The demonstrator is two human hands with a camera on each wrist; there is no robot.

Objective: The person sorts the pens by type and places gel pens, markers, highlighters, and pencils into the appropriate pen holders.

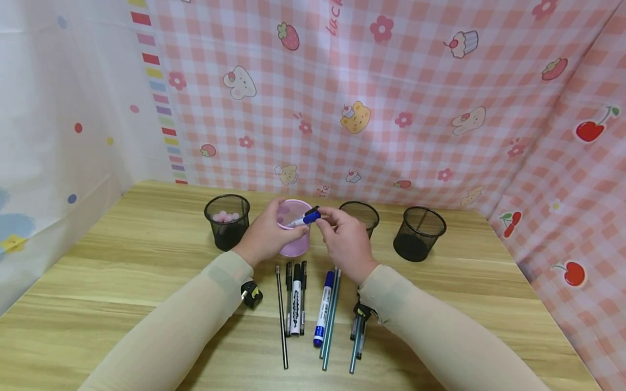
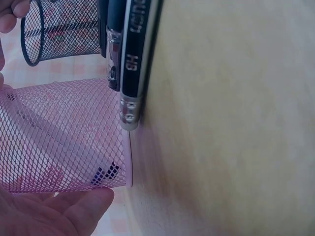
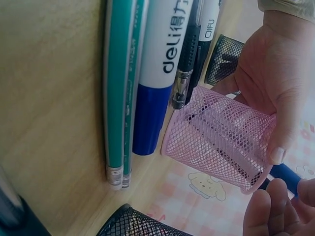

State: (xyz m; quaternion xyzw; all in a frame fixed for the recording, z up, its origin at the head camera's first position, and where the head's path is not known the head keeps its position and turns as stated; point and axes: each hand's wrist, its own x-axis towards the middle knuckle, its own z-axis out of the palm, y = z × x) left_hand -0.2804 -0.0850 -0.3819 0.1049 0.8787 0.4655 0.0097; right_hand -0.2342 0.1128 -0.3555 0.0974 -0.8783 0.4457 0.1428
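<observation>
My left hand (image 1: 268,233) grips a pink mesh pen cup (image 1: 295,248), which stands upright on the table. A blue-capped marker (image 1: 311,218) leans in the cup, its cap sticking out over the rim. Beside it shows the dark end of another pen (image 1: 313,209). My right hand (image 1: 348,239) pinches the blue-capped marker near its cap. In front of the cup lie a black pencil (image 1: 281,320), a white marker with a black cap (image 1: 296,304), gel pens (image 1: 304,304) flanking it, a blue-and-white marker (image 1: 323,309) and teal pencils (image 1: 330,326).
A black mesh cup (image 1: 229,239) with pink pompoms stands left of the pink cup. Two more black mesh cups stand to the right, one partly behind my right hand and one farther off (image 1: 412,247). More pencils and pens (image 1: 356,347) lie under my right wrist.
</observation>
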